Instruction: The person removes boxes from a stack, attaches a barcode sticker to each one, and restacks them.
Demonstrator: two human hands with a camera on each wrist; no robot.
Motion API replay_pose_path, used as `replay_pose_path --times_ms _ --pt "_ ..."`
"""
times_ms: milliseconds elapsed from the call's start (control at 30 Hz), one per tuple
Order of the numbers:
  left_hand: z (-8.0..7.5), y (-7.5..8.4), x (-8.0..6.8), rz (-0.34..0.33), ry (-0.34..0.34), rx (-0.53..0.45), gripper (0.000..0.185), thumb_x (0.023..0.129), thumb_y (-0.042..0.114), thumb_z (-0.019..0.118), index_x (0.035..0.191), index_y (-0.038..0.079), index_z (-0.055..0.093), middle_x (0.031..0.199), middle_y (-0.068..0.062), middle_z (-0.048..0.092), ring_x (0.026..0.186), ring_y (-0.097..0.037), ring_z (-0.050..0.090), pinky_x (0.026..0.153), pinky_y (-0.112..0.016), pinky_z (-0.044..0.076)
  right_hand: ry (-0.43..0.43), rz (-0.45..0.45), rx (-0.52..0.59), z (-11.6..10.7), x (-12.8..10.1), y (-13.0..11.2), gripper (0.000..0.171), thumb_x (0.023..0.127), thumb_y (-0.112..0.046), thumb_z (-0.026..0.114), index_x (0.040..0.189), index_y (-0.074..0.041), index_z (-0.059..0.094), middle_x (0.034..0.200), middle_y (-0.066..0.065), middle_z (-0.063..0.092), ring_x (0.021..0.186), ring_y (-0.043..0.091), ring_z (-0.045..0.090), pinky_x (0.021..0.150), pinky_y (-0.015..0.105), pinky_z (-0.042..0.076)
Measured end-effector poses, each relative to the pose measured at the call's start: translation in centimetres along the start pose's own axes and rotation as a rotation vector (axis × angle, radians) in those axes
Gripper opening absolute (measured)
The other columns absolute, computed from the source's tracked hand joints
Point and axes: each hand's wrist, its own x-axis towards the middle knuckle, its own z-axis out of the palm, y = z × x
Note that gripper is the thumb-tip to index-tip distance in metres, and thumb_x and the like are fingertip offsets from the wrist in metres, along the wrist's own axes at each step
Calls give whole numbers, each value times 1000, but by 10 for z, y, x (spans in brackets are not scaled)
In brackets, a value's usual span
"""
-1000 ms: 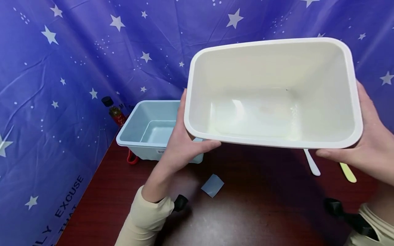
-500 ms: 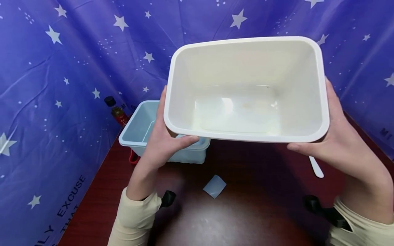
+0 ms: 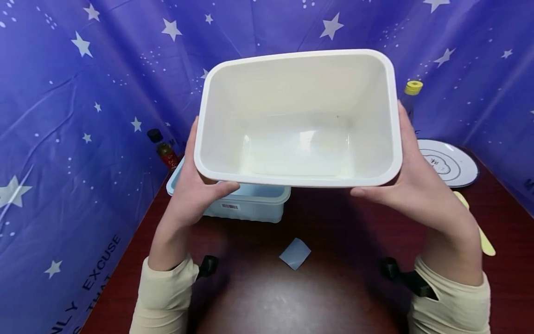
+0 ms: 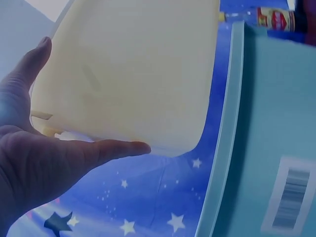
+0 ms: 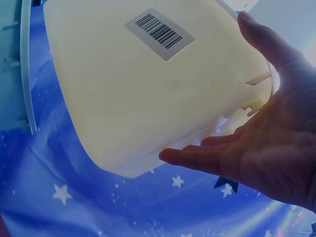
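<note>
White bin (image 3: 298,116) has shifted left and slightly nearer over the last second; it now sits mid-view, which uncovers the plate and the yellow-capped bottle on the right. Both hands moved with it.

Near: dark red table (image 3: 258,297), cream sleeves at the bottom edge. Small pale blue paper scrap (image 3: 295,253) lies on the table between the forearms.

Mid: left hand (image 3: 196,185) flat against the bin's left wall, fingers straight, thumb under the near rim. Right hand (image 3: 410,183) mirrors it on the right wall, fingers straight, thumb along the near rim. Bin is clamped between the palms, off the table, opening tilted toward the camera. Right wrist view shows a barcode label (image 5: 159,33) on its underside.

Behind: light blue bin (image 3: 246,204) stands on the table, directly beneath the white bin's left part, barcode on its near wall. Yellow spatula (image 3: 479,232) lies beside the right forearm.

Far: white plate (image 3: 452,163) at right, yellow-capped bottle (image 3: 410,95) behind it, dark-capped bottle (image 3: 163,148) at left against the blue star curtain (image 3: 83,93).
</note>
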Motion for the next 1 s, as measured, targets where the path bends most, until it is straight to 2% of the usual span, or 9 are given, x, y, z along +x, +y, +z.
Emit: replay_pose_path --times_ms 200,400,633,733,1000 --pt "-16 4 -1 -4 -1 17 114 77 -8 81 163 23 13 161 -18 23 134 -51 37 92 -43 55 13 38 -24 15 6 0 128 66 27 75 162 -28 13 155 15 30 118 37 55 89 31 55" --pt "-34 9 -4 -10 19 21 114 74 -18 75 163 22 16 159 -20 25 132 -54 36 91 -43 56 -11 -16 -13 30 16 3 127 68 24 77 163 -25 9 154 14 30 122 38 52 92 32 55" --pt "-52 13 -6 -15 38 48 112 71 -20 72 162 19 20 154 -27 28 128 -55 38 91 -44 56 -23 -82 -20 47 29 13 126 67 21 81 162 -21 9 152 12 33 126 36 48 95 35 52" --pt "-60 13 -7 -26 44 47 111 70 -22 70 162 18 21 154 -29 27 128 -53 38 91 -42 56 -24 -86 -15 55 34 19 128 66 21 81 162 -21 8 151 11 34 127 35 47 95 38 53" --pt "-86 11 -16 -52 52 35 111 72 -18 75 162 18 22 157 -26 24 130 -50 34 92 -39 55 -3 -56 -52 78 41 30 132 66 18 85 162 -16 1 149 10 34 126 28 50 94 42 54"
